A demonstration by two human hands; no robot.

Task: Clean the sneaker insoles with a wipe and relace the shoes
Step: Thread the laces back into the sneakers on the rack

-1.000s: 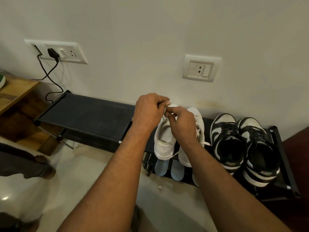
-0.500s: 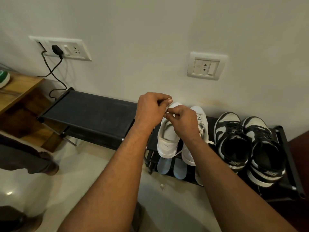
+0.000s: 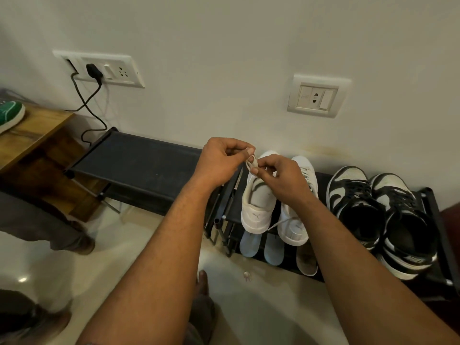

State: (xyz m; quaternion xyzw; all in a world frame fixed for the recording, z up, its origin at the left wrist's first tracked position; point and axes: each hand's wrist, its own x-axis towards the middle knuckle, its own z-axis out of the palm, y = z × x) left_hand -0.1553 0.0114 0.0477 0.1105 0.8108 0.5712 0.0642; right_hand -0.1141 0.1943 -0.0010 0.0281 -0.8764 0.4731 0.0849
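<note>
1. Pinching a small loop of flat white shoelace point(image 3: 251, 162) between thumbs and fingertips, the left hand point(image 3: 221, 158) and right hand point(image 3: 281, 178) meet above the toe end of a white leather sneaker point(image 3: 257, 207).
2. The step appears to be relacing or knotting. Keeping the lace flat and untwisted, with even tension from both sides, should draw the loop snug without dragging the shoe off its shelf.
3. A second white sneaker point(image 3: 297, 220) stands just beside the first on its right, and a loose lace end point(image 3: 280, 223) trails between their heels.
4. Both shoes rest on the top shelf of a low black fabric-and-metal shoe rack point(image 3: 139, 168), which also holds a pair of black-and-white sneakers point(image 3: 353, 192) near them.
5. On the rack's lower tier lie two pale blue sole-shaped pieces point(image 3: 249, 245), possibly the insoles, though that cannot be confirmed.
</note>
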